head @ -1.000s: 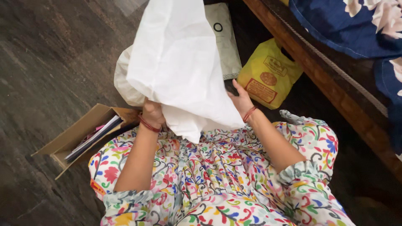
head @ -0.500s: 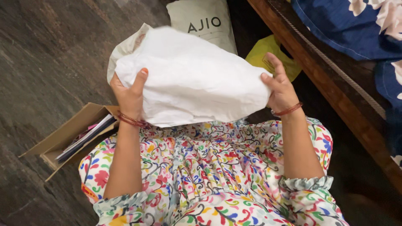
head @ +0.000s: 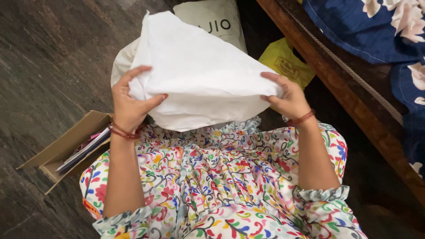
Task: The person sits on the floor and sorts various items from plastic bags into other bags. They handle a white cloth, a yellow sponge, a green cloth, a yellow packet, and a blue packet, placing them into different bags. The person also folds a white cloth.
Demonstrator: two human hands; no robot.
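A large white cloth (head: 199,75) is held up above my lap between both hands. My left hand (head: 130,104) grips its lower left corner, thumb over the front. My right hand (head: 285,95) grips the right edge with fingers curled over the fabric. Both wrists wear thin red bangles. Below the cloth lies my lap in a colourful floral dress (head: 221,181). The cloth hides the floor directly behind it.
An open cardboard box (head: 62,148) with papers lies on the dark floor at my left. Behind the cloth stand a pale grey bag (head: 217,22) and a yellow bag (head: 283,64). A wooden bed frame (head: 354,84) with blue floral bedding (head: 372,26) runs along the right.
The cloth was turned from hanging upright to spread sideways, then tilted with one corner up. My hands moved apart to its two ends and shifted their grip.
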